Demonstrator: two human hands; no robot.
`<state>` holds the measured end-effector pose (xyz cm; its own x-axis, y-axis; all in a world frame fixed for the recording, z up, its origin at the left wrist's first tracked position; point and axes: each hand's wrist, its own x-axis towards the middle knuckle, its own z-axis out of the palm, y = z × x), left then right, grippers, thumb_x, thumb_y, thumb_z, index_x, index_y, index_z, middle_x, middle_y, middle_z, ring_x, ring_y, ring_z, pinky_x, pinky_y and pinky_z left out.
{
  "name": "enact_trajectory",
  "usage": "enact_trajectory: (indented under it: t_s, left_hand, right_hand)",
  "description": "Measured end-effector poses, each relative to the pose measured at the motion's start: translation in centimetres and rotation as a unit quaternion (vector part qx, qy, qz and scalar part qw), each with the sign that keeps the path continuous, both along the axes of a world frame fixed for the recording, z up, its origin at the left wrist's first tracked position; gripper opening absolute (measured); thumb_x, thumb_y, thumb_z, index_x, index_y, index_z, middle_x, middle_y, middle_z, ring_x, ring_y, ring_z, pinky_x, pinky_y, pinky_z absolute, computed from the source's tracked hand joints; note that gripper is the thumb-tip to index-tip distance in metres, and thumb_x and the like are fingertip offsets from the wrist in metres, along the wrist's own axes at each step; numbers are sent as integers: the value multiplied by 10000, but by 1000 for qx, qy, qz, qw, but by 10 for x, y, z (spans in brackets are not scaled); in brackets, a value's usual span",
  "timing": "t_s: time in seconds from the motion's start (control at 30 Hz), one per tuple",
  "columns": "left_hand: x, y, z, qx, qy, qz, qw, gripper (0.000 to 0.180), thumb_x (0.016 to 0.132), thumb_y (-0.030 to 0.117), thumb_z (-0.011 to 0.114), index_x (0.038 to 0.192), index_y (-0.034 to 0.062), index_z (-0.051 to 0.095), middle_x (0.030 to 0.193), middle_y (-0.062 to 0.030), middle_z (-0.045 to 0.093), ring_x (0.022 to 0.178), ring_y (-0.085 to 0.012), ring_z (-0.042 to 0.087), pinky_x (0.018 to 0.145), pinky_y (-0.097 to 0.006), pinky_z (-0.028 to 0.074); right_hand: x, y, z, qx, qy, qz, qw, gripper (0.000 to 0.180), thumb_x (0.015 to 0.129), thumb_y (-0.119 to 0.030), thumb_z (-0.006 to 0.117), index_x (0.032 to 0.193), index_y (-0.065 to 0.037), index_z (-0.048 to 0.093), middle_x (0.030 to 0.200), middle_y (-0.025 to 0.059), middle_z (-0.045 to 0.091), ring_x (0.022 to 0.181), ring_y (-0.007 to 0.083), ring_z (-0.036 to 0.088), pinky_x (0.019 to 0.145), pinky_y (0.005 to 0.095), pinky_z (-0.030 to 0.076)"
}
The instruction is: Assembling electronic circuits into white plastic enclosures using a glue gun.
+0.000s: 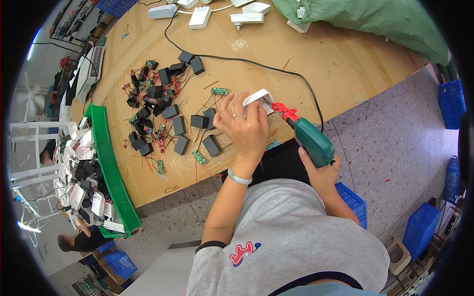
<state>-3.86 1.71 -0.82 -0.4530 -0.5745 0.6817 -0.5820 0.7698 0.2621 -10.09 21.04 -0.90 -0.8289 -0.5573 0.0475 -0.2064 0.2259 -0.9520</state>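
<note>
My left hand [245,129] is raised over the front of the table, its fingers closed on a white plastic casing [256,97]. My right hand [320,173] grips the rear of a green gun-shaped power tool [314,143] with red wrapping around its front. The tool's metal tip reaches into the casing's open side; the exact contact point is too small to make out. Left of my left hand lie black rectangular blocks [199,122] with thin wires, and small green circuit boards [219,91]. The fingers under the tool's handle are partly hidden.
A heap of black blocks and wired boards [155,92] covers the table's left half. Beyond the table's left end stands a green crate [103,148] full of white casings. A black cable [256,63] curves across the tabletop. White adapters [200,18] and a green sack [355,19] lie at the back.
</note>
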Motion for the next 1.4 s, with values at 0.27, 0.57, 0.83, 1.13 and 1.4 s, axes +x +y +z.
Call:
enact_trajectory:
  t_s: [0.27,0.57,0.83,1.13,1.4]
  left_hand:
    - [-1,-1,-3,6,-2,-7,1000,48,783,106,749,815,100,713,1095,-7,693,1205,-288,532,958,-472,314]
    - [-1,0,-6,-2,-2,-5,1000,60,792,112,749,822,103,697,1115,4,688,1202,-277,538,960,-475,312]
    - [-1,0,-6,-10,0,-9,1000,88,796,109,737,865,71,696,1122,-14,668,1151,-283,558,910,-495,338]
    - [-1,1,-7,-6,6,-16,1000,88,798,101,733,865,64,688,1118,-21,671,1140,-285,558,910,-492,334]
    - [-1,1,-6,-2,1,-14,1000,92,805,110,730,872,61,691,1113,-22,674,1135,-279,561,904,-491,335]
  right_hand:
    - [0,-8,1,-46,-33,-6,998,184,857,-40,789,1019,13,719,906,39,722,816,87,642,755,249,513]
    - [-1,-9,1,-37,-8,6,999,180,859,-27,783,1020,18,715,901,45,721,815,94,648,753,249,514]
    - [1,-11,-2,-45,6,3,999,180,870,-28,774,1030,20,707,889,32,707,804,89,635,751,245,507]
    - [4,-10,-6,-62,-24,-6,998,175,877,-38,767,1029,16,700,860,24,686,776,73,596,723,235,485]
    - [3,-9,-2,-42,-6,8,999,168,876,-47,771,1013,12,695,825,23,663,745,67,569,689,232,469]
